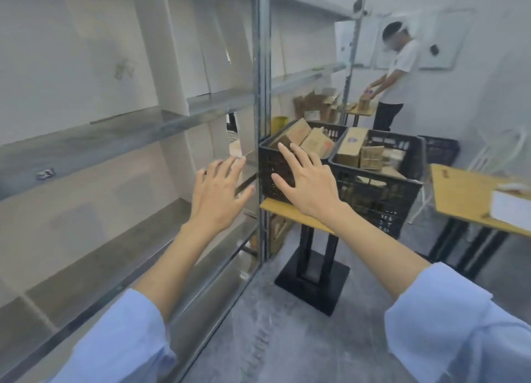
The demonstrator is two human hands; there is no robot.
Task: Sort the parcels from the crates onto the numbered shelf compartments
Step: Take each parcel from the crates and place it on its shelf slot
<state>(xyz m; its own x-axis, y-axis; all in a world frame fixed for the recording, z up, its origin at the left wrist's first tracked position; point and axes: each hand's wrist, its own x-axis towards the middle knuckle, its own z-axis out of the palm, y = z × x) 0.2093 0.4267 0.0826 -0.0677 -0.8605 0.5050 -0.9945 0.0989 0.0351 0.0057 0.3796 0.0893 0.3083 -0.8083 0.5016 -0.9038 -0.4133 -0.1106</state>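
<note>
Status, seen from beside the shelf (86, 144): L hand (218, 190) and R hand (309, 186) hold nothing. Fingers are straight and spread, reaching toward the near crate (268, 164). Contact w/ crate wall: cannot tell.

Parcels (300, 134) lie tilted in that crate, stacked above the rim. More sit in the second crate (382, 178), touching it on the right. Both crates rest on a small pedestal surface (283, 210) just beside the shelf upright.

Risks (est.):
1. Narrow surface, one pedestal: a push on the crate wall may shift or tip it.
2. Tilted stack: lifting one parcel may spill its neighbour.
3. Compartment nos. unreadable from here: misplacement if not checked.
</note>
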